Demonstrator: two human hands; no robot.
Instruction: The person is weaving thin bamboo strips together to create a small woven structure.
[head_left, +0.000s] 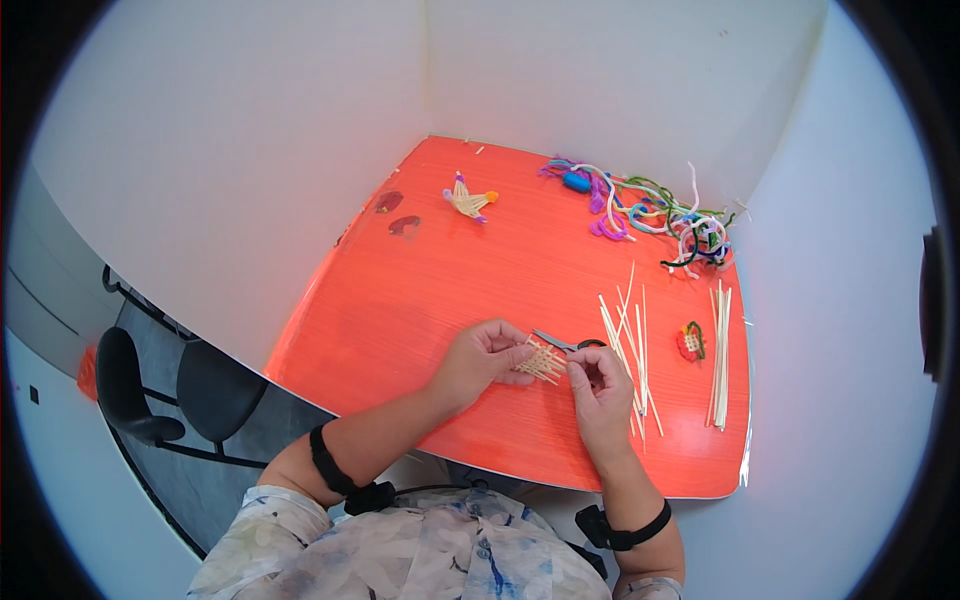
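Note:
My left hand point(482, 362) is closed on a small lattice of woven pale reed strips point(543, 362), thumb and fingers gripping its left side. The strips' loose ends stick out to the right and below. My right hand point(603, 395) is at the lattice's right edge, thumb and forefinger pinched together. What lies in that pinch, if anything, is too small to make out. Just beyond the lattice lie scissors point(572, 346) with grey blades and dark handles, partly behind my right fingers. Loose pale reed sticks point(640, 345) are spread beside my right hand.
A red table point(370, 290) stands between white partitions. Toward its far right is a tangle of coloured fuzzy stems point(650, 215). A star-shaped reed piece point(468, 199) sits farther back. At the right are a small red woven piece point(691, 341) and a reed bundle point(721, 355).

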